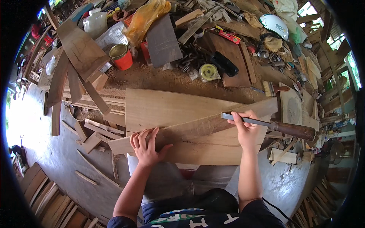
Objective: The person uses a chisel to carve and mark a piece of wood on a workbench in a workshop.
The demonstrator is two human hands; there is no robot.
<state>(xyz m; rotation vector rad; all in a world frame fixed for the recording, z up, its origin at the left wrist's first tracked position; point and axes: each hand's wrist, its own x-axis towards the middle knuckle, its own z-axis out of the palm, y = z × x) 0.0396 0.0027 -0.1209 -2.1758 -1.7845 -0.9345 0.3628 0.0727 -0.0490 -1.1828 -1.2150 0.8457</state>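
Note:
A long narrow wooden strip [182, 131] lies slantwise across a broad flat board [163, 108] in front of me. My left hand [147, 147] rests on the strip's left part, fingers bent over its far side and thumb stretched along the near side. In my right hand [247, 127] is a chisel, gripped by its blade between thumb and fingers. The chisel [291, 130] has a dark wooden handle pointing right, and its steel tip points left over the strip. A dark crack runs through the broad board nearer to me.
Behind the board, the sawdust-covered bench holds a red tin [121, 57], a yellow tape roll [208, 72], a black case [225, 64], a brush [270, 89] and a white helmet [274, 26]. Planks [81, 49] lean at left. Offcuts [95, 140] lie below the bench's left side.

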